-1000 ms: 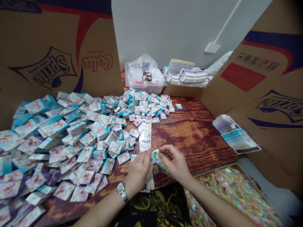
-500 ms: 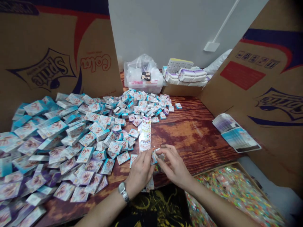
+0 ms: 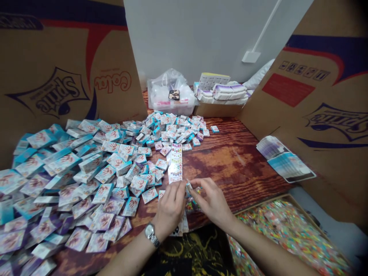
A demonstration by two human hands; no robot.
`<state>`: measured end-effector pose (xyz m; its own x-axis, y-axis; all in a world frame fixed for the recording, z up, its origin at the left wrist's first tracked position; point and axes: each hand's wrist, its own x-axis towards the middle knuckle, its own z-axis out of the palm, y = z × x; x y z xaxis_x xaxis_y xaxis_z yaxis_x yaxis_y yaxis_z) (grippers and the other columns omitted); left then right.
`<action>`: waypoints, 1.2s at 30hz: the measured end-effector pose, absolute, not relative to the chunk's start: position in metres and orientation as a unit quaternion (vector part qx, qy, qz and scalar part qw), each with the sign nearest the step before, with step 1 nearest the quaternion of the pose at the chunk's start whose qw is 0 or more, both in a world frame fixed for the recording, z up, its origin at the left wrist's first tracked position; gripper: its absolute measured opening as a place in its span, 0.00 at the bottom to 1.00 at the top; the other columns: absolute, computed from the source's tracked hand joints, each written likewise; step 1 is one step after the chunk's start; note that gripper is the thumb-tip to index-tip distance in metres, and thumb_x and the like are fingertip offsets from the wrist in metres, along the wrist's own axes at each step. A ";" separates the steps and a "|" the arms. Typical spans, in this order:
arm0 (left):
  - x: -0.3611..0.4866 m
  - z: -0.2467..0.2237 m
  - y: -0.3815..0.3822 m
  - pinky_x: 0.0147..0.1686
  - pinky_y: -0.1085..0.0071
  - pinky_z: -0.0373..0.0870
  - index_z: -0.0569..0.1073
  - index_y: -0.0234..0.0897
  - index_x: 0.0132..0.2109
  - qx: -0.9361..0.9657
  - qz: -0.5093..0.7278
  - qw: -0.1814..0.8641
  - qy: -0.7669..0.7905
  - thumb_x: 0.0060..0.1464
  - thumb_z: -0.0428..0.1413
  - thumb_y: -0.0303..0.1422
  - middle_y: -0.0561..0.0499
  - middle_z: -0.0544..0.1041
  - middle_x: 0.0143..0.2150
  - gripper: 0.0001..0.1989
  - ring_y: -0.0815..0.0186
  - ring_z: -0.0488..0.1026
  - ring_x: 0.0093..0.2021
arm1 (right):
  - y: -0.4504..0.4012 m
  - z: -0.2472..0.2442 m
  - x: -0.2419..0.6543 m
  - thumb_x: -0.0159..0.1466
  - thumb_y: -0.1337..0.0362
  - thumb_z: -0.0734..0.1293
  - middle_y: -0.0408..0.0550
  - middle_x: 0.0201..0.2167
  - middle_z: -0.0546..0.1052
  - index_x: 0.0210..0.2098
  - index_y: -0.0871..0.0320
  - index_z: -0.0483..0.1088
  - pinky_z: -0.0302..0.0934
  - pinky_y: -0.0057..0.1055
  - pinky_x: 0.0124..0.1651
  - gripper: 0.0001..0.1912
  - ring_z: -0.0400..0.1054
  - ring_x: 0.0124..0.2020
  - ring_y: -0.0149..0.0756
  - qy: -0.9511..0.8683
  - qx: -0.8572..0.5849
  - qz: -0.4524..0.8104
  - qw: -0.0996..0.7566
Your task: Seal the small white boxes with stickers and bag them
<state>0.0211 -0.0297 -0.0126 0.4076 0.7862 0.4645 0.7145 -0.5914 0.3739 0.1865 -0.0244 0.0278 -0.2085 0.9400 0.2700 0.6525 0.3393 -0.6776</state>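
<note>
My left hand [image 3: 170, 207] and my right hand [image 3: 211, 199] meet above the front of the wooden table, their fingertips pinching a small clear packet of colourful pieces [image 3: 192, 191]. Its contents are too small to identify. Just beyond my left hand, a long sticker strip [image 3: 175, 163] lies on the table, its near end close to my fingers. To the left spreads a large pile of small white-and-turquoise boxes [image 3: 86, 172] printed with a red hand. A watch [image 3: 150, 234] sits on my left wrist.
A shallow cardboard tray of colourful packets [image 3: 287, 234] sits at front right. Stacked printed cards [image 3: 284, 159] lie on the right. Printed cardboard panels [image 3: 324, 96] flank the table, and a plastic bin [image 3: 171, 94] and white-and-purple packs [image 3: 221, 93] stand behind.
My fingertips have closed in around the small packet, bringing both hands nearer together. The whole scene has shifted slightly in view as my head moved.
</note>
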 end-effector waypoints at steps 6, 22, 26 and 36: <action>0.022 -0.011 -0.029 0.45 0.59 0.71 0.57 0.30 0.60 0.837 0.286 0.055 0.463 0.59 0.45 0.24 0.38 0.70 0.47 0.22 0.55 0.67 0.48 | -0.024 0.022 0.190 0.64 0.65 0.63 0.49 0.34 0.74 0.46 0.55 0.66 0.65 0.36 0.39 0.11 0.68 0.37 0.39 -0.741 -0.518 0.222 0.364; 0.014 -0.017 -0.032 0.52 0.57 0.68 0.54 0.33 0.64 0.856 0.287 0.020 0.428 0.61 0.43 0.23 0.36 0.68 0.56 0.24 0.53 0.65 0.57 | -0.016 0.036 0.188 0.59 0.69 0.66 0.44 0.30 0.71 0.34 0.55 0.65 0.62 0.32 0.38 0.05 0.67 0.35 0.36 -0.751 -0.522 0.263 0.308; 0.012 -0.015 -0.033 0.53 0.57 0.67 0.55 0.34 0.64 0.865 0.305 0.020 0.398 0.60 0.43 0.22 0.38 0.68 0.56 0.25 0.53 0.63 0.59 | -0.008 0.028 0.193 0.55 0.71 0.67 0.44 0.35 0.68 0.37 0.55 0.65 0.62 0.31 0.38 0.11 0.65 0.37 0.35 -0.726 -0.517 0.322 0.320; 0.019 -0.004 -0.030 0.46 0.62 0.70 0.61 0.36 0.56 0.804 0.341 0.198 0.445 0.57 0.49 0.24 0.41 0.70 0.49 0.20 0.59 0.68 0.49 | -0.017 0.026 0.197 0.62 0.66 0.64 0.47 0.38 0.69 0.42 0.55 0.64 0.64 0.32 0.41 0.08 0.66 0.40 0.36 -0.725 -0.477 0.331 0.371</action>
